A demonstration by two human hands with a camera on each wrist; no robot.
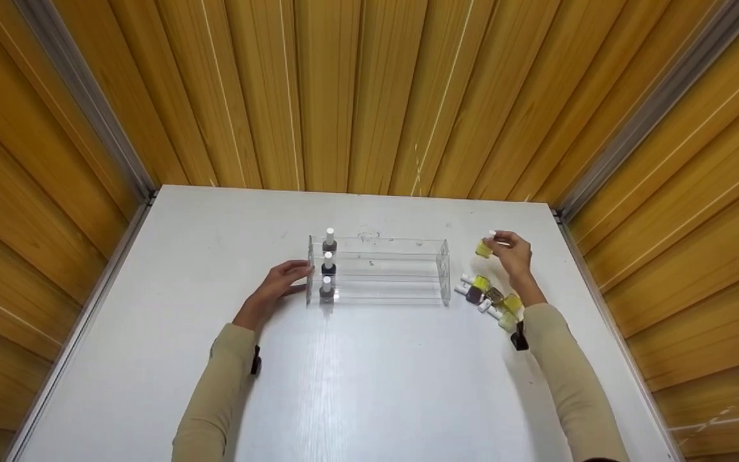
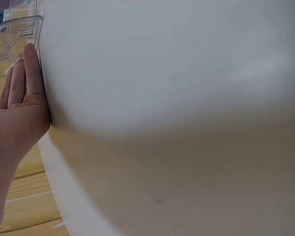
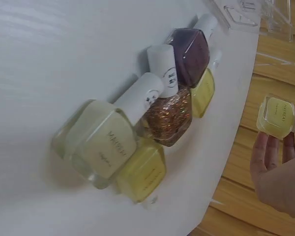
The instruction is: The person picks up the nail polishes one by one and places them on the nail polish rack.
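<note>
Straight fingers of my left hand (image 1: 280, 280) touch the left end of a clear acrylic tiered rack (image 1: 444, 273); the left wrist view shows them lying along its side panel. On the rack's left side stand three nail polish bottles with white caps: a back one (image 1: 330, 240), a middle one (image 1: 328, 264) and a front one (image 1: 326, 288). To the right of the rack, my right hand (image 1: 514, 255) pinches a yellow nail polish bottle (image 3: 276, 116) by its white cap, raised off the table.
Several more bottles lie in a cluster beside the rack's right end: a purple one (image 3: 189, 56), a glittery copper one (image 3: 169, 118), a pale one (image 3: 101, 142) and yellow ones (image 3: 143, 169). The white table (image 1: 369, 378) meets wood-patterned walls (image 1: 331, 96) at the back and sides.
</note>
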